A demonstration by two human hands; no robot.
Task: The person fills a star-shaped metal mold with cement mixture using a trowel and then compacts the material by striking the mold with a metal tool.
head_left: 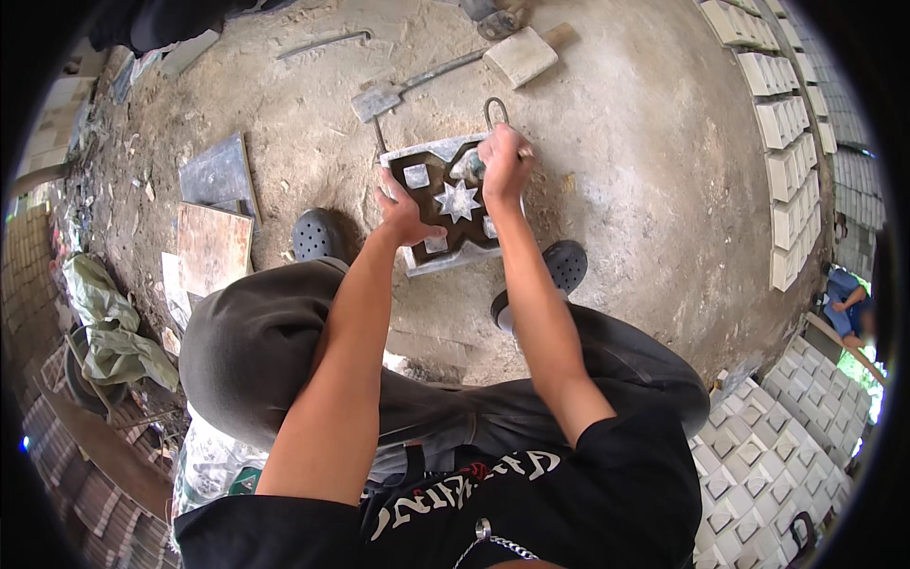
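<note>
On the ground between my feet sits a metal mould (424, 258) with a pale raised star (458, 202) in its middle and square blocks near its corners. Two bent rod handles rise from its far side. My left hand (406, 216) lies on the mould's left side, fingers apart, the thumb reaching over a near block. Over the far right part of the mould, my right hand (507, 166) is closed. A pale, greenish, rag-like piece (467, 165) shows beside its fingers; whether they hold it is unclear, as the hand is slightly blurred.
Beyond the mould lie a long-handled metal tool (379, 100) and a block-headed mallet (520, 58). A thin bent rod (324, 45) is farther left. Flat boards (215, 248) lie left. Pale cast blocks (789, 171) line the right, with more stacked at lower right (758, 465). Another person (846, 302) sits far right.
</note>
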